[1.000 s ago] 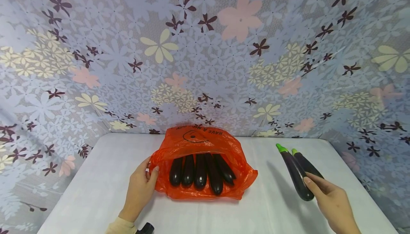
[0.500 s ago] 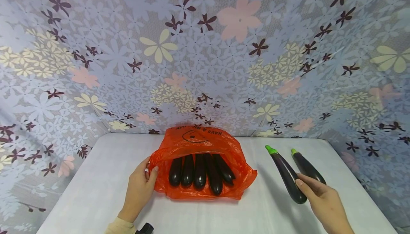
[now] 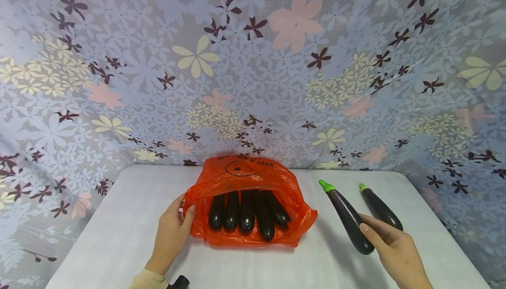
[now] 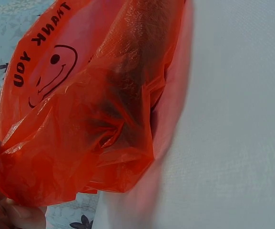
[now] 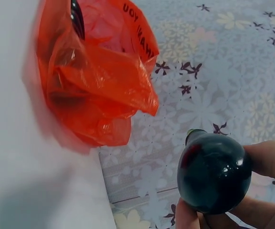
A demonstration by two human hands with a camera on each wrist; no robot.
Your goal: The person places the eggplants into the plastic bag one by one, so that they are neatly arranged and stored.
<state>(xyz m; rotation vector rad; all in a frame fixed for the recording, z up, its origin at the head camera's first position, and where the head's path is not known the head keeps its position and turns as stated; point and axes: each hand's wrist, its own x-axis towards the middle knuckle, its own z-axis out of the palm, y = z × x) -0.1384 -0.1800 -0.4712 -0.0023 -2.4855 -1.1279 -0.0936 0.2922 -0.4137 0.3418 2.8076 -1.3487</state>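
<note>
A red plastic bag printed with a smiley lies on its side with its mouth facing me. Several dark eggplants lie side by side inside it. My left hand pinches the left edge of the bag's mouth; the left wrist view shows the thin plastic between thumb and fingers. My right hand grips another eggplant near its round bottom end, its green stem pointing up and away. In the right wrist view this eggplant's rounded end faces the camera, to the right of the bag.
One more eggplant lies on the white table at the right, just beyond my right hand. A flower-patterned cloth rises behind the table and along both sides. A small black object shows beside the left wrist.
My right hand has carried its eggplant leftward toward the bag, away from the eggplant lying at the right. The left hand and the bag have stayed nearly still.
</note>
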